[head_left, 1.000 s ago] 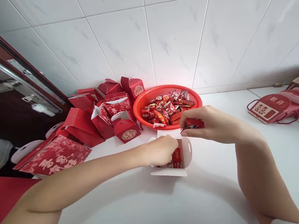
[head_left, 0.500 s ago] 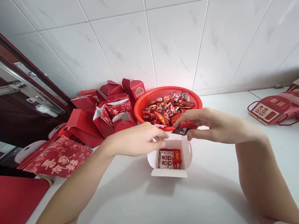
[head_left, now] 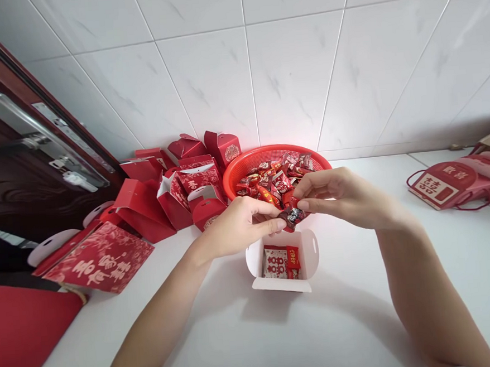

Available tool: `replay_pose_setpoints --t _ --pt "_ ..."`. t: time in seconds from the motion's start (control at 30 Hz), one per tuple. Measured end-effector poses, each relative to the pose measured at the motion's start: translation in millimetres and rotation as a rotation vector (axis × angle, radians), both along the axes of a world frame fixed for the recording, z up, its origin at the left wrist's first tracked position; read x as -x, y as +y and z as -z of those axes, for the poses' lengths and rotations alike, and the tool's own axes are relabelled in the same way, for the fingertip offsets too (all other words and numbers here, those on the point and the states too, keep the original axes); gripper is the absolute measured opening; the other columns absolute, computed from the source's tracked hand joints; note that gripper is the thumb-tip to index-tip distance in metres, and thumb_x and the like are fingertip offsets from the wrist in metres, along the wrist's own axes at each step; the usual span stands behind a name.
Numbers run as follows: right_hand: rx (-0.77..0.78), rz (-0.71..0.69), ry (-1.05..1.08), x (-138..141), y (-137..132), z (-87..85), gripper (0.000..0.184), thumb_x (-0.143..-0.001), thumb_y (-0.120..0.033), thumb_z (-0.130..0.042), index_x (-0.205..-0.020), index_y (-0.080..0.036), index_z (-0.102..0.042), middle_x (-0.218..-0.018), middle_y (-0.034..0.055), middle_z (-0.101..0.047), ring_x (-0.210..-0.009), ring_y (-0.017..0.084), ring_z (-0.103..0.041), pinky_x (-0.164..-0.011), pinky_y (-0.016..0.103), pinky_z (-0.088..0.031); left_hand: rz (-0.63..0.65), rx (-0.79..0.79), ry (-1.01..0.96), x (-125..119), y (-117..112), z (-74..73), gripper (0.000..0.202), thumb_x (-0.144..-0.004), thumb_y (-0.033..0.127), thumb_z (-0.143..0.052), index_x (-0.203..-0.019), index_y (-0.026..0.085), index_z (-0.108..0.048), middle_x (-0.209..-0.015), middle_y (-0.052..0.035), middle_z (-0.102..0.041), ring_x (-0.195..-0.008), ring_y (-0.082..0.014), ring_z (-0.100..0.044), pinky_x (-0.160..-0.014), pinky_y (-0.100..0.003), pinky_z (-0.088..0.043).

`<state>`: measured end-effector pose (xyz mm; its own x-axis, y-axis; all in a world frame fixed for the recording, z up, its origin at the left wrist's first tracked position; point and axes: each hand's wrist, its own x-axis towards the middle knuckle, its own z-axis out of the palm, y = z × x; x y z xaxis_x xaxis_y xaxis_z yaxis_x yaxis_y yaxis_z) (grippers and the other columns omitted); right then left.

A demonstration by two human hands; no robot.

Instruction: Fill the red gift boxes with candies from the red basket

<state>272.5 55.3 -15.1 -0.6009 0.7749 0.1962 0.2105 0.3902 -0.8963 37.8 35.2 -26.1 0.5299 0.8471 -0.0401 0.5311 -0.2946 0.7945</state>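
Note:
Between my hands, above the box, is a dark red wrapped candy (head_left: pixel 293 217). My left hand (head_left: pixel 241 224) pinches its left side between thumb and fingers. My right hand (head_left: pixel 340 198) grips it at the upper right, with the fingertips closed. Just below stands an open box (head_left: pixel 281 285) with white inner walls and its flaps spread. In it lie a white packet (head_left: pixel 274 263) with red characters and a small red packet (head_left: pixel 292 257). Behind my hands is a red plastic basket (head_left: pixel 238 170) heaped with wrapped candies (head_left: pixel 281 182), partly hidden by my fingers.
Several red gift boxes (head_left: pixel 144 207) crowd the left side of the white counter (head_left: pixel 222 341). A red gift bag (head_left: pixel 436 187) with cord handles lies at the right. A tiled wall (head_left: pixel 292 79) rises behind, and a dark door (head_left: pixel 25 159) stands at the left.
My left hand has moved right and now pinches the candy. The candy has come slightly left with my right hand. The whole view has shifted a little.

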Motion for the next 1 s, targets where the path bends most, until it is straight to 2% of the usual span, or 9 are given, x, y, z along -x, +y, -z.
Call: replay_pose_setpoints --t 0.1,0.23,0.37,0.43,0.53,0.63,0.73,0.87,1.0 --pt "-0.025 0.045 0.022 2.1 1.7 2.3 0.014 -0.087 -0.031 -0.073 -0.085 -0.017 -0.07 -0.085 0.0054 -0.075 -0.079 0.019 -0.071 -0.075 0.033 -0.058 0.044 -0.021 0.044 4.9 0.7 -1.9 0.035 -0.094 0.039 -0.062 -0.067 0.017 -0.061 -0.065 0.002 -0.053 -0.062 -0.012 -0.049 -0.054 -0.025 -0.035" --pt "-0.12 0.068 -0.041 6.1 -0.9 3.5 0.008 -0.09 -0.023 -0.066 -0.086 -0.018 -0.07 -0.086 0.0044 -0.075 -0.077 0.017 -0.068 -0.072 0.03 -0.054 0.127 -0.092 0.13 17.5 0.9 -10.7 0.028 -0.095 0.038 -0.061 -0.08 0.018 -0.073 -0.079 -0.0005 -0.069 -0.074 -0.0157 -0.062 -0.065 -0.025 -0.046" --pt "-0.232 0.009 -0.384 18.7 -9.8 6.7 0.017 -0.092 -0.012 -0.056 -0.085 -0.019 -0.069 -0.082 0.0027 -0.073 -0.07 0.014 -0.061 -0.061 0.026 -0.042 0.08 -0.206 0.285 32.2 1.5 -15.7 0.029 -0.098 0.038 -0.058 -0.115 0.024 -0.077 -0.11 -0.0035 -0.076 -0.099 -0.0211 -0.069 -0.087 -0.028 -0.051" --pt "-0.276 -0.036 -0.579 29.3 -13.5 12.7 0.022 -0.091 -0.007 -0.053 -0.08 -0.019 -0.068 -0.074 0.0016 -0.069 -0.061 0.012 -0.054 -0.055 0.026 -0.033 0.062 -0.255 0.363 36.4 1.7 -14.4 0.032 -0.1 0.039 -0.054 -0.119 0.026 -0.076 -0.114 -0.0045 -0.075 -0.104 -0.0223 -0.069 -0.091 -0.029 -0.051" --pt "-0.372 -0.089 -0.817 46.0 -16.7 26.0 0.027 -0.087 0.001 -0.049 -0.078 -0.018 -0.067 -0.066 0.0008 -0.063 -0.055 0.012 -0.047 -0.053 0.028 -0.024 0.134 -0.283 0.431 39.2 0.9 -11.5 0.033 -0.101 0.04 -0.053 -0.12 0.027 -0.076 -0.118 -0.006 -0.073 -0.107 -0.0233 -0.069 -0.093 -0.03 -0.051" --pt "-0.402 -0.21 -0.96 58.3 -18.8 37.8 0.03 -0.079 0.005 -0.053 -0.089 -0.017 -0.07 -0.07 0.0025 -0.066 -0.057 0.015 -0.052 -0.053 0.029 -0.024 0.201 -0.283 0.458 41.3 -0.6 -10.5 0.033 -0.102 0.038 -0.051 -0.12 0.027 -0.076 -0.118 -0.006 -0.073 -0.106 -0.023 -0.069 -0.093 -0.03 -0.05" --pt "-0.397 -0.28 -1.07 65.7 -20.5 44.3 0.026 -0.072 0.003 -0.06 -0.088 -0.015 -0.07 -0.074 0.0056 -0.069 -0.059 0.018 -0.059 -0.052 0.029 -0.025 0.213 -0.27 0.482 44.1 -1.3 -10.2 0.032 -0.102 0.038 -0.051 -0.121 0.027 -0.074 -0.12 -0.0053 -0.072 -0.108 -0.0233 -0.069 -0.093 -0.03 -0.05" --pt "-0.402 -0.242 -1.144 68.9 -21.3 46.9 0.033 -0.069 0.002 -0.064 -0.098 -0.013 -0.07 -0.077 0.0075 -0.071 -0.063 0.022 -0.064 -0.051 0.03 -0.023 0.205 -0.253 0.515 46.4 -1.2 -9.3 0.033 -0.102 0.038 -0.051 -0.126 0.027 -0.071 -0.127 -0.0048 -0.071 -0.113 -0.0242 -0.068 -0.093 -0.03 -0.05" --pt "-0.369 -0.201 -1.077 64.2 -22.8 43.4 0.04 -0.071 0.004 -0.06 -0.107 -0.013 -0.068 -0.083 0.007 -0.073 -0.064 0.02 -0.063 -0.05 0.03 -0.024 0.202 -0.252 0.525 47.7 -2.9 -10.2 0.034 -0.103 0.038 -0.05 -0.127 0.027 -0.07 -0.129 -0.0043 -0.07 -0.115 -0.0247 -0.067 -0.093 -0.03 -0.05"
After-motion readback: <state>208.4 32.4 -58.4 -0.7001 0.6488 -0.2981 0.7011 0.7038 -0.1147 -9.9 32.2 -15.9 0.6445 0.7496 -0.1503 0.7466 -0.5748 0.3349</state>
